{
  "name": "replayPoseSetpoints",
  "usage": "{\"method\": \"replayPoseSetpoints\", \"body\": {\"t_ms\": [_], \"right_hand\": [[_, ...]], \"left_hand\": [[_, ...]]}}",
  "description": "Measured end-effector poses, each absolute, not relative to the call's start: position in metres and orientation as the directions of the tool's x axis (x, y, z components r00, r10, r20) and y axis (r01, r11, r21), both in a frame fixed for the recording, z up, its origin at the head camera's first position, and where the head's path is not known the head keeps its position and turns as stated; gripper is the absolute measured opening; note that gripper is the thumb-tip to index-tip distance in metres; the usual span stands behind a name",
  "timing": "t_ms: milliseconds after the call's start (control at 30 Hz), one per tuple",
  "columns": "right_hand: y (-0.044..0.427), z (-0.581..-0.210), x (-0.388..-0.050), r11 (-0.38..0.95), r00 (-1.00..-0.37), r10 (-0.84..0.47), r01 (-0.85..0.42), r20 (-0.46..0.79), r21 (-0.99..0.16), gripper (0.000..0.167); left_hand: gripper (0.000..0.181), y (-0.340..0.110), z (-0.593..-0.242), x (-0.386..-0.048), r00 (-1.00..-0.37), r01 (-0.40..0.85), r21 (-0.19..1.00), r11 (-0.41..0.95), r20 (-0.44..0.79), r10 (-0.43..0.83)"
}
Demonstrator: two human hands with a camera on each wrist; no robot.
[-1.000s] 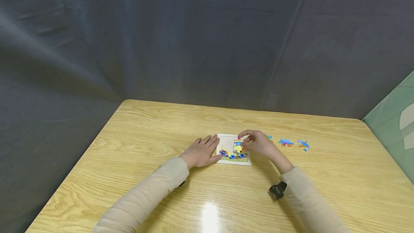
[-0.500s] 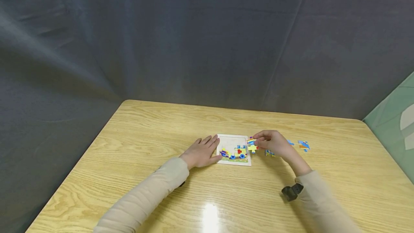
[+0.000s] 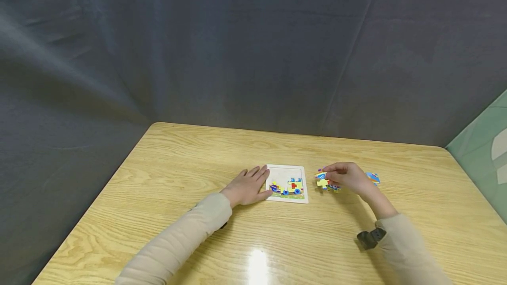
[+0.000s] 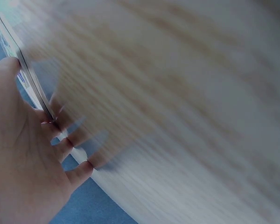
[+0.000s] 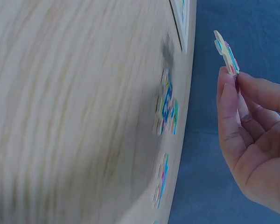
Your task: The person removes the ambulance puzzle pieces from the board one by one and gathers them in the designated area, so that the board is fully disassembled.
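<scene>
The right hand (image 3: 350,178) partly hides loose puzzle pieces (image 3: 373,178) and pinches a yellow-and-blue piece (image 3: 321,182); the spread left hand (image 3: 246,187) touches the frame (image 3: 306,189).

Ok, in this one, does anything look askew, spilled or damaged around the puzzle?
Nothing stands out. The puzzle tray lies flat on the table, partly filled, with the left hand at its edge. The right hand pinches a piece; loose pieces lie nearby. No spill shows; fine damage would be too small to tell.
</scene>
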State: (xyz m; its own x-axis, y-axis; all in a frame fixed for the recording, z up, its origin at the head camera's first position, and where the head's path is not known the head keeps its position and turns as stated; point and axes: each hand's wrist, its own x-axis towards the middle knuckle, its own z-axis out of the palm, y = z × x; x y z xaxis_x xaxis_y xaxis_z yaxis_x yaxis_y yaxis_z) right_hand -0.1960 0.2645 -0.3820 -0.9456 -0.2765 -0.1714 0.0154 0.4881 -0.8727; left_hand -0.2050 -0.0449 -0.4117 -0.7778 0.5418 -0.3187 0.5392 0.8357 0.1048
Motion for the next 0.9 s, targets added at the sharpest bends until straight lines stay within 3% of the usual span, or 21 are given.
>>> {"method": "replayPoseSetpoints", "body": {"t_ms": [900], "right_hand": [[0.318,-0.381,-0.183,0.61,-0.958,-0.154,0.101,-0.243,-0.786,0.038]], "left_hand": [[0.071,-0.044,-0.415,-0.206,-0.78,0.537,0.09,0.839,-0.325,0.534]]}}
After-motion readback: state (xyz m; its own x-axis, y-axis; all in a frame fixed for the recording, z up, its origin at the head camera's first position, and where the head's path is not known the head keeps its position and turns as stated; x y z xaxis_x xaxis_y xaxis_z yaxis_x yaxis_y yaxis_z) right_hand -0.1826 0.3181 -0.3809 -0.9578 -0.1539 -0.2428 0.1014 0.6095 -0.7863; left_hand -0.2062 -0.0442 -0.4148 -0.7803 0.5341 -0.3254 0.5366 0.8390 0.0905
